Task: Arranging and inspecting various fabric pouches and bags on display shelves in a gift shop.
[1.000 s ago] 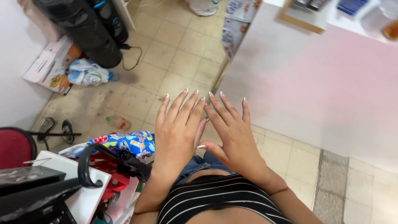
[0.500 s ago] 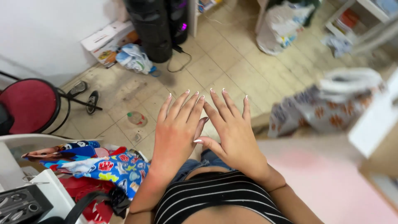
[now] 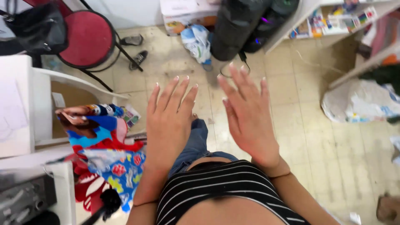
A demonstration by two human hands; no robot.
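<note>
I hold my left hand (image 3: 168, 121) and my right hand (image 3: 248, 114) flat over the floor (image 3: 316, 137), fingers spread apart, each grip holding nothing. The two hands are side by side, not touching. Nearest my left hand is one colourful cloth (image 3: 104, 146), lower and to its left. One red stool (image 3: 85, 39) stands far up the floor, near one black speaker (image 3: 237, 27).

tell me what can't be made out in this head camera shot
- Palms of the left hand and right hand: turned away, only the backs show.
- Tall black cylindrical speaker: its upper part is cut off by the top edge.
- Small items on the white shelf: too small and blurred to identify.
- Brown object: cut off by the right edge.
- Floor under the round red stool: hidden by its seat.
</note>
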